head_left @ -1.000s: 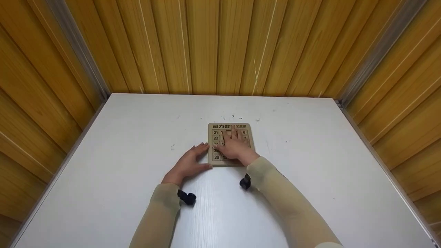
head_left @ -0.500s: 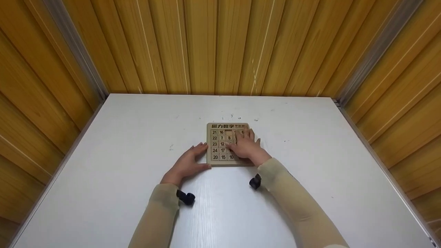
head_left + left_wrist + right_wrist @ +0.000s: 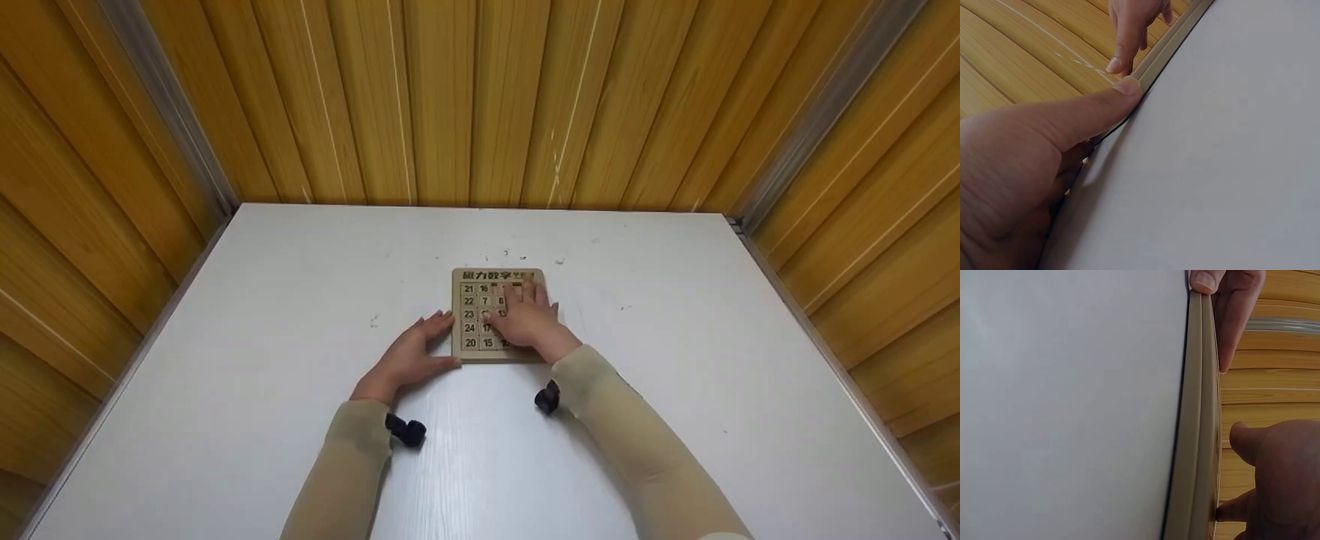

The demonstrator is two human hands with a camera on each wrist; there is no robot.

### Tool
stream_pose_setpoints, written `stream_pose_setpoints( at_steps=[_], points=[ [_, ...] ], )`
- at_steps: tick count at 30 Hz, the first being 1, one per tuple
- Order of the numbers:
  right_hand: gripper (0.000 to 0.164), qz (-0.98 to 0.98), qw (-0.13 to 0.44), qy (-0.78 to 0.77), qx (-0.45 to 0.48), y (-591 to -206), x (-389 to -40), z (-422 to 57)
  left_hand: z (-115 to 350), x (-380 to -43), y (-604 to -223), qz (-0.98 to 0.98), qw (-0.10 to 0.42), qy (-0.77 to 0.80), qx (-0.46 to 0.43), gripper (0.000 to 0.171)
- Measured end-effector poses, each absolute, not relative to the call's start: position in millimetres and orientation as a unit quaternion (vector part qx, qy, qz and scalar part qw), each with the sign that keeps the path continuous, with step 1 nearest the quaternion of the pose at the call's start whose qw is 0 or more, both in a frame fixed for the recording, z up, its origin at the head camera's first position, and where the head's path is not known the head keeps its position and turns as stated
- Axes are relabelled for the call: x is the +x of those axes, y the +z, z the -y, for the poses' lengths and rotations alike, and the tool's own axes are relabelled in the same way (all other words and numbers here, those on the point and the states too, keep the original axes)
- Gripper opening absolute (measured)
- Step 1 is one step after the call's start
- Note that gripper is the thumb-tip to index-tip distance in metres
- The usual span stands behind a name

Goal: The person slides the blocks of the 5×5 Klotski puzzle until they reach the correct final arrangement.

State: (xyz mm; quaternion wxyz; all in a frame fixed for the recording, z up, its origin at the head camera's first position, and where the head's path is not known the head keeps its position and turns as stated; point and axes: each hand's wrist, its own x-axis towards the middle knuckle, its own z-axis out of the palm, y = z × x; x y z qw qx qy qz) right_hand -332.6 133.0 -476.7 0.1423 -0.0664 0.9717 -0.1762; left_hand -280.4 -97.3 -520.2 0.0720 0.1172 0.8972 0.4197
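A beige number sliding puzzle point(image 3: 470, 354) lies on the white table, with dark numbered tiles in rows below printed characters. My left hand point(image 3: 409, 356) grips its near left corner, fingers along the left side and thumb against the front edge. In the left wrist view the left thumb point(image 3: 1112, 101) presses that edge. My right hand point(image 3: 527, 319) is spread over the right part of the tiles, fingertips on the top row, covering several numbers. The right wrist view shows the right hand point(image 3: 1283, 472) above the board's face, a fingertip right at it.
The white table point(image 3: 225, 337) surrounds the puzzle and has small dark marks behind it. Wood-patterned walls point(image 3: 442, 105) stand at the back and both sides. A small black camera is strapped to each wrist.
The right hand has moved right across the tiles, then slightly back left. A gap seen in the top row's third place half a second ago is now partly filled by a tile. The left hand stays.
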Motion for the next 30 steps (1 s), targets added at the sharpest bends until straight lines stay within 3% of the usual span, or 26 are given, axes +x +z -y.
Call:
stream_pose_setpoints(
  at_steps=[11, 30],
  points=[
    [0.084, -0.971, 0.142, -0.177, -0.080, -477, -333, -128, 97, -280, -519, -0.897, 0.068, 0.418, 0.126, 0.083],
    [0.088, -0.966, 0.150, -0.206, -0.037, -475, -334, -169, 94, -279, -517, -0.899, 0.081, 0.419, 0.098, 0.084]
  ],
)
